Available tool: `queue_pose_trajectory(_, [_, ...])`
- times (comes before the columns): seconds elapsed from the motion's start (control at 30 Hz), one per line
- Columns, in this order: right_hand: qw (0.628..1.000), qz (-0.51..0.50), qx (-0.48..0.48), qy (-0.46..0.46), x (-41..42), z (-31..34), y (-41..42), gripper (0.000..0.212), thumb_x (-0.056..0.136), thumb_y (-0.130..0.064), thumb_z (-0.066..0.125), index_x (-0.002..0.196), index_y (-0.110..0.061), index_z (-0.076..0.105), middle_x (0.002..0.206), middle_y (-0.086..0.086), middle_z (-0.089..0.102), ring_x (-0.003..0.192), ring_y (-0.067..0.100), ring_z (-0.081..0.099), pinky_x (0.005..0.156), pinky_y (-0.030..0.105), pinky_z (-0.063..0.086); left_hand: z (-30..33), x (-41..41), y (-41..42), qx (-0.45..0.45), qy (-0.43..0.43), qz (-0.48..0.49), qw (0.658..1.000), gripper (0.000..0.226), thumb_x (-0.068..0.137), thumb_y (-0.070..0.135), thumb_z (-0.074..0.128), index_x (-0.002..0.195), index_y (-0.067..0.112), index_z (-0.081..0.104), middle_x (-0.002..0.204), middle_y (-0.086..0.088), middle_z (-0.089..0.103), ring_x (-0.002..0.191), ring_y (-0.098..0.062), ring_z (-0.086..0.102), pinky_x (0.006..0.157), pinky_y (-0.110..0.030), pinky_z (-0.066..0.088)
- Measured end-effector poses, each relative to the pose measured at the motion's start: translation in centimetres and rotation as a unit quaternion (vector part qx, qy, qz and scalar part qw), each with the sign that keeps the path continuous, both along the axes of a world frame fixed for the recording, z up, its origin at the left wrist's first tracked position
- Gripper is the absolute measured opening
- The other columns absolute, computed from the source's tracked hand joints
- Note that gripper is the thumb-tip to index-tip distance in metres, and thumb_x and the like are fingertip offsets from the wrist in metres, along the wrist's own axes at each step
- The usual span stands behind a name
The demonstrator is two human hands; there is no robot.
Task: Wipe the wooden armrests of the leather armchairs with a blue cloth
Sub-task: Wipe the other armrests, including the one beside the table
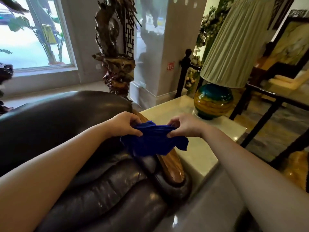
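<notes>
The blue cloth (153, 139) is hanging bunched over the wooden armrest (170, 163), both the left hand (124, 123) and right hand (185, 125) pinching it in a closed grip. Wiping bunched risks missed patches; a wide sweep could be nudging the lamp (214, 101) on the surface (192, 148) beside it.

The long polished wooden armrest (170, 166) runs between the dark brown leather armchair cushion (107, 186) and the pale marble side surface (197, 153), whose near part lies bare. Farther back a round green-and-amber glass lamp base (213, 101) blocks that surface.
</notes>
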State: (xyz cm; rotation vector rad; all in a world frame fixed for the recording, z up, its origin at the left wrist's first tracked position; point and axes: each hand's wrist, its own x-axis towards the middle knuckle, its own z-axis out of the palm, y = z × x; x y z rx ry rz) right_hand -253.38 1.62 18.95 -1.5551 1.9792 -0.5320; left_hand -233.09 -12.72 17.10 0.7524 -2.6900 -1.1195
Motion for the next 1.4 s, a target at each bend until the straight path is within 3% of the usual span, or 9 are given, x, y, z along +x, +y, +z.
queue_pose_trajectory(0.1, [1.000,0.001,0.002,0.006,-4.0,-1.4,-3.0,0.027,0.071,-0.023,0.074,0.095,-0.024,0.062,0.095,-0.003,0.066,0.088,0.012,0.062,0.070,0.023,0.052,-1.6,-3.7,-2.3,0.016,0.014,0.024,0.999,0.017,0.070,0.020,0.077,0.079,0.030,0.066,0.080,0.007,0.070,0.071,-0.003,0.065,0.063,-0.013,0.048])
queue_pose_trajectory(0.23, [1.000,0.008,0.025,-0.007,-8.6,-4.3,-5.9,0.025,0.068,-0.022,0.075,0.085,-0.031,0.058,0.090,-0.006,0.065,0.084,0.010,0.062,0.066,0.021,0.052,-4.6,-8.2,-4.2,0.016,0.007,0.043,0.999,0.023,0.068,0.020,0.078,0.069,0.034,0.060,0.069,0.013,0.063,0.061,0.009,0.058,0.057,-0.005,0.042])
queue_pose_trajectory(0.43, [0.998,0.030,0.049,-0.013,-15.7,-9.3,-8.4,0.025,0.067,-0.021,0.074,0.079,-0.032,0.055,0.086,-0.009,0.063,0.080,0.008,0.061,0.065,0.019,0.049,-10.0,-15.0,-4.7,0.044,-0.016,0.095,0.994,0.024,0.069,0.020,0.075,0.075,0.036,0.057,0.077,0.011,0.063,0.069,0.000,0.060,0.059,-0.012,0.043])
queue_pose_trajectory(0.57, [0.994,0.065,0.085,-0.018,-20.1,-14.8,-8.9,0.026,0.066,-0.018,0.075,0.082,-0.027,0.057,0.089,-0.006,0.064,0.083,0.010,0.061,0.073,0.027,0.054,-15.2,-18.3,-2.7,0.080,-0.031,0.133,0.987,0.021,0.071,0.021,0.074,0.080,0.031,0.058,0.081,0.010,0.063,0.073,0.000,0.060,0.061,-0.012,0.046])
queue_pose_trajectory(0.73, [0.981,0.140,0.129,-0.027,-25.1,-22.4,-9.0,0.028,0.065,-0.017,0.075,0.077,-0.031,0.054,0.081,-0.013,0.060,0.074,0.001,0.058,0.060,0.013,0.040,-22.9,-22.3,1.2,0.116,-0.050,0.241,0.962,0.024,0.068,0.019,0.076,0.077,0.034,0.058,0.080,0.011,0.063,0.069,0.012,0.057,0.058,-0.003,0.042])
queue_pose_trajectory(0.87, [0.973,0.182,0.139,-0.028,-28.4,-26.9,-8.8,0.028,0.063,-0.018,0.076,0.078,-0.028,0.055,0.079,-0.012,0.060,0.072,0.002,0.057,0.059,0.014,0.041,-27.3,-25.3,3.2,0.138,-0.071,0.290,0.944,0.031,0.069,0.019,0.076,0.073,0.039,0.053,0.079,0.014,0.061,0.070,0.016,0.055,0.055,-0.003,0.042])
queue_pose_trajectory(1.0, [0.968,0.198,0.151,-0.036,-30.6,-29.1,-9.0,0.027,0.065,-0.017,0.076,0.082,-0.025,0.057,0.086,-0.008,0.063,0.078,0.009,0.060,0.069,0.023,0.051,-29.0,-27.6,3.6,0.159,-0.080,0.304,0.936,0.029,0.069,0.016,0.075,0.075,0.037,0.055,0.080,0.013,0.062,0.070,0.014,0.057,0.055,-0.006,0.044])
queue_pose_trajectory(1.23, [0.967,0.200,0.151,-0.052,-32.9,-30.3,-13.7,0.026,0.065,-0.016,0.076,0.078,-0.028,0.056,0.083,-0.009,0.062,0.078,0.006,0.059,0.064,0.018,0.045,-29.3,-30.0,-0.3,0.178,-0.069,0.322,0.927,0.023,0.072,0.014,0.073,0.086,0.028,0.059,0.090,0.006,0.063,0.083,-0.006,0.061,0.073,-0.022,0.050])
queue_pose_trajectory(1.4, [0.970,0.183,0.148,-0.060,-33.6,-30.5,-17.8,0.026,0.065,-0.016,0.076,0.081,-0.026,0.057,0.086,-0.006,0.063,0.083,0.011,0.061,0.072,0.026,0.052,-29.1,-30.3,-4.7,0.190,-0.049,0.310,0.930,0.023,0.075,0.012,0.070,0.090,0.026,0.059,0.095,0.004,0.062,0.087,-0.007,0.061,0.071,-0.019,0.048])
